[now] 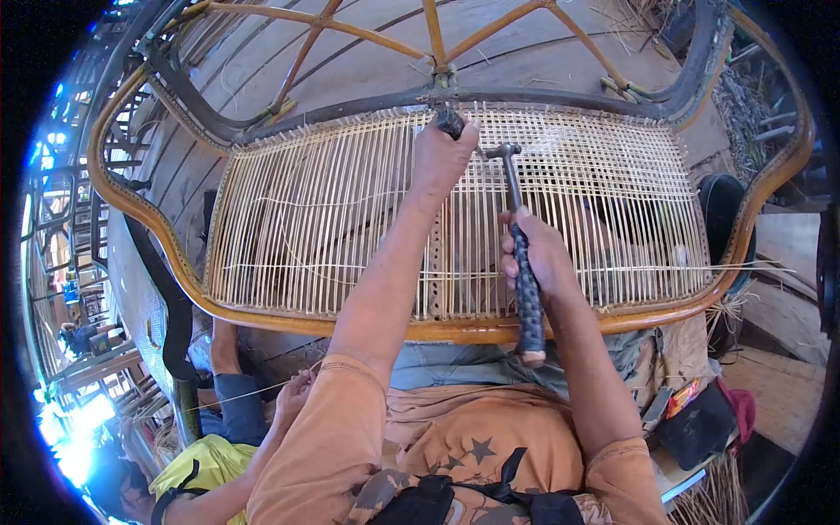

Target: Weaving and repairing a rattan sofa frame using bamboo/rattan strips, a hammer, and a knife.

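Observation:
My right hand (pixel 544 254) is closed round the dark wrapped handle of a hammer (pixel 528 302), whose metal head points away from me over the weave. My left hand (pixel 444 162) grips a short dark-handled tool (pixel 451 122); a thin metal end shows at its right side, beside the hammer head, and its exact kind is hard to make out. Both hands are above a rattan seat panel (pixel 341 206) strung with pale cane strands. On the right and far side the strands cross in a close mesh; on the left they mostly run one way. Loose strands reach past the right edge.
A curved brown rattan frame (pixel 744 236) surrounds the panel, with crossed poles (pixel 376 37) beyond it. At lower left sits another person in a yellow top (pixel 206 468), one hand (pixel 295 395) near a thin strand. A dark bag (pixel 697 429) and cane scraps lie at lower right.

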### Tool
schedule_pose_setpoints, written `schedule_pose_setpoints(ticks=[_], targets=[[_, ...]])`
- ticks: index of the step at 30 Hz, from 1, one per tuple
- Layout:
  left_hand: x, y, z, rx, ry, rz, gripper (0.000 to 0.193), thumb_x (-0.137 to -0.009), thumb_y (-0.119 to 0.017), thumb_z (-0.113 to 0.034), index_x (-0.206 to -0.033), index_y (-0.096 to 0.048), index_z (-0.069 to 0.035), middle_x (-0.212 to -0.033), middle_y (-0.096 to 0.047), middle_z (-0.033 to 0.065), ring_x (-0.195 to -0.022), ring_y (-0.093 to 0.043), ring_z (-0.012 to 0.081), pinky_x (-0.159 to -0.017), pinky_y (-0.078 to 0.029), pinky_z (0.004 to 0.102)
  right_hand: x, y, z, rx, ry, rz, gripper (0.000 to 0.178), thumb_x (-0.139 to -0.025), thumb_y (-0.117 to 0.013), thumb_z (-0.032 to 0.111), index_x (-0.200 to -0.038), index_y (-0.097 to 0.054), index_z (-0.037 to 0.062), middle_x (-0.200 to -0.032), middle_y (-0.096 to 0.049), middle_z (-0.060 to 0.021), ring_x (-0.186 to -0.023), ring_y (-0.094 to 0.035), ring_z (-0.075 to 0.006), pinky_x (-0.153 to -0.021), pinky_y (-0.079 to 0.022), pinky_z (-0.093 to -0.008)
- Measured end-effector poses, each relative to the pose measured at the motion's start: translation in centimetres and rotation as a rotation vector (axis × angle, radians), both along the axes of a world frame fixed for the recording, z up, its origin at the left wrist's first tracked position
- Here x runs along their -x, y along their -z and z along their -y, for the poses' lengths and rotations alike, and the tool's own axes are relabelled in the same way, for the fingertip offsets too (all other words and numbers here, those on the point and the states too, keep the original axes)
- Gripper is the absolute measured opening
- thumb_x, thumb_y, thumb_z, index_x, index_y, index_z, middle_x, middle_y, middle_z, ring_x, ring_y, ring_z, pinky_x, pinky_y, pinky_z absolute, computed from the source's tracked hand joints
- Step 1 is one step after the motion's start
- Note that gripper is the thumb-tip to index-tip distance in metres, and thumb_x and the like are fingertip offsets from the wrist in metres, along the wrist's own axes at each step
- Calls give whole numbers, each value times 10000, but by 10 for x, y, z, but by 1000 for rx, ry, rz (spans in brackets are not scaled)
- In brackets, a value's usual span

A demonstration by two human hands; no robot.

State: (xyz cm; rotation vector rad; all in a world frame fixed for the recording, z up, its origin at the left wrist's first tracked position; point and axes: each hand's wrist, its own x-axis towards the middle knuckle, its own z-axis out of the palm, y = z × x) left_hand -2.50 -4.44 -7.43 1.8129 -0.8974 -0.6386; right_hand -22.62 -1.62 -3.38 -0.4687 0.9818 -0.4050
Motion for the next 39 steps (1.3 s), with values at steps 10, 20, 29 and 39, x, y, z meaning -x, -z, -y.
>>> schedule_pose_setpoints(ticks=[10, 20, 29, 39], targets=[[-1, -18, -3, 142, -42, -284, 223, -844, -665, -248, -829, -612, -32, -627, -578, 11, -504, -535, 71, -460, -430, 224, 13, -6, 10, 108, 10, -116, 454, -981, -413, 392, -1196, -460, -5, -675, -484, -3, -444, -467, -115, -373, -376, -268], [14, -13, -5, 48, -37, -81, 294, -807, -678, -289, -798, -614, -2, -661, -623, 87, -614, -587, 176, -615, -478, 343, 24, -8, 2, 94, -24, -148, 414, -981, -404, 359, -1178, -468, 1, -676, -492, -12, -432, -458, -115, -374, -381, -278], [22, -9, -7, 43, -3, -25, 359, -785, -676, -321, -871, -575, 13, -649, -596, 148, -586, -574, 278, -603, -470, 389, 16, -12, -7, 93, 27, -118, 383, -977, -404, 347, -1158, -460, 13, -676, -486, -3, -451, -470, -112, -351, -388, -276], [35, -12, -9, 69, -27, -52, 310, -796, -667, -306, -843, -603, -7, -708, -643, 126, -659, -621, 227, -654, -492, 355, 44, -18, -5, 92, -47, -130, 412, -995, -369, 357, -1191, -444, 2, -687, -481, 0, -440, -449, -97, -361, -403, -258]])
